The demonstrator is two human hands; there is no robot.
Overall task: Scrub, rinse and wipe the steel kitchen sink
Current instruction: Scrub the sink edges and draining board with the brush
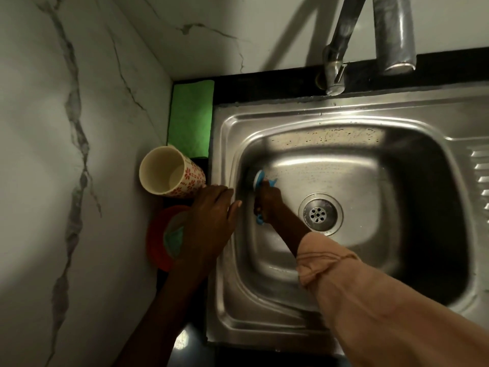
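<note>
White marble-patterned wall tiles with grey veins fill the left and top of the frame, meeting a narrow black surface (277,75). One stainless steel sink (344,123) takes up the centre and right: a rounded rectangular basin with a smooth, shiny, wet finish, a raised rim, ribbed ridges at the right edge, and one round perforated drain (320,214) in its floor. Two steel spouts hang from the top right, one slim tap (337,56) and one thicker pipe (394,35).

My two hands are at the basin's left side. My right hand (267,201), with a peach sleeve pushed up the forearm, grips one blue scrub brush (258,178) pressed against the basin's left wall. My left hand (211,207) rests flat with straight fingers on the sink's left rim.

Left of the sink sit one folded green cloth (191,117), one cream cup with red flower print (169,170), and one round red plastic container (158,237).
</note>
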